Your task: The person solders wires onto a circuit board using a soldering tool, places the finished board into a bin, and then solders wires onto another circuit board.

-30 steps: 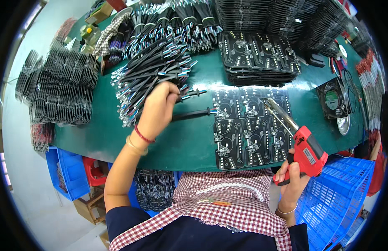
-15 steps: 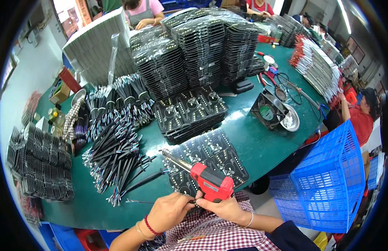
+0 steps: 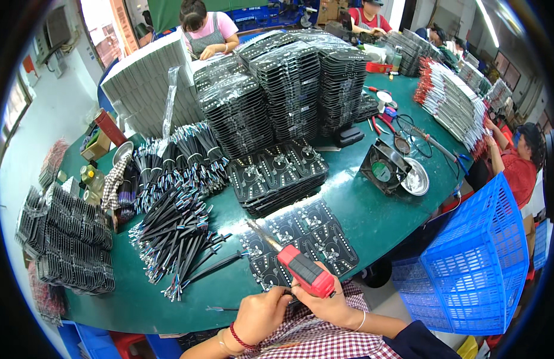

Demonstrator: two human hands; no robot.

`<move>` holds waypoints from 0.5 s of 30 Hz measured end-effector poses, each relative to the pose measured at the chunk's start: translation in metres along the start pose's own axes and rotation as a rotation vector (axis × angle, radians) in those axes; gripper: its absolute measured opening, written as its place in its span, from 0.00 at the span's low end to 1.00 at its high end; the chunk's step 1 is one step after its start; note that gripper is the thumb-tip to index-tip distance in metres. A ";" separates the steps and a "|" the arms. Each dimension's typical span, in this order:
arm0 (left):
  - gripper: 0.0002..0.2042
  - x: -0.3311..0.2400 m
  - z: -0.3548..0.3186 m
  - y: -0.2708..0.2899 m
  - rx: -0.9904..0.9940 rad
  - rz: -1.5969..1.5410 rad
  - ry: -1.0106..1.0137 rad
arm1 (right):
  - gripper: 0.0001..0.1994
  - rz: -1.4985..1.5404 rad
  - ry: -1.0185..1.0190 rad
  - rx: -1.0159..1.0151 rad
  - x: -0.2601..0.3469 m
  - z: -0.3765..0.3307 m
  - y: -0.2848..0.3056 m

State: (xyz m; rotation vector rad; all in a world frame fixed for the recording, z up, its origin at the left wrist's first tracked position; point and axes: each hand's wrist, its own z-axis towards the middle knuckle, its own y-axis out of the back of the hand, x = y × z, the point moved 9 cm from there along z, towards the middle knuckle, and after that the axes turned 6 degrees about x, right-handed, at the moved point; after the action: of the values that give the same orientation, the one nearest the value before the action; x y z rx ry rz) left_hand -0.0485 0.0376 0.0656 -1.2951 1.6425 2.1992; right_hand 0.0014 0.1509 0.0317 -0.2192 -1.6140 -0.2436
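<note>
My right hand (image 3: pixel 327 305) is wrapped round a red and black soldering gun (image 3: pixel 305 270), its metal tip pointing away to the left over a black circuit-board panel (image 3: pixel 324 236). Close beside it, my left hand (image 3: pixel 262 317) has its fingers pinched together at the table's near edge; what they hold is hidden. The panel lies flat, with round cut-outs and rows of pale dots. One black cable (image 3: pixel 217 266) reaches its left edge. Left of that lies a loose heap of black cables (image 3: pixel 172 233) with coloured wire ends.
Behind the panel stands a board stack (image 3: pixel 277 176), with taller stacks (image 3: pixel 295 90) beyond. Bundled cables (image 3: pixel 178 155) lie at left. A small fan (image 3: pixel 381 167) and metal bowl (image 3: pixel 415 178) sit right, above a blue crate (image 3: pixel 474 263). Co-workers sit across the table and at right.
The soldering gun has turned in my right hand, its dark top now showing more, and its tip sits slightly lower right. My hands stay close together. The whole view has shifted.
</note>
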 end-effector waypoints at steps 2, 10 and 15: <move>0.06 -0.003 -0.001 0.008 -0.071 0.009 -0.039 | 0.18 0.120 -0.056 0.012 -0.005 0.000 0.000; 0.05 -0.011 -0.002 0.009 -0.056 0.057 -0.045 | 0.12 0.192 -0.134 0.129 0.000 -0.006 -0.004; 0.03 -0.006 -0.001 -0.001 0.026 -0.180 0.044 | 0.07 0.196 -0.233 -0.012 -0.004 -0.013 0.004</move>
State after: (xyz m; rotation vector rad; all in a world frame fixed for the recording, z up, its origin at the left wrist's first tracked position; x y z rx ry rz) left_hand -0.0433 0.0391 0.0684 -1.4325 1.4979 2.0533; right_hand 0.0154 0.1508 0.0287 -0.4252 -1.8075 -0.0779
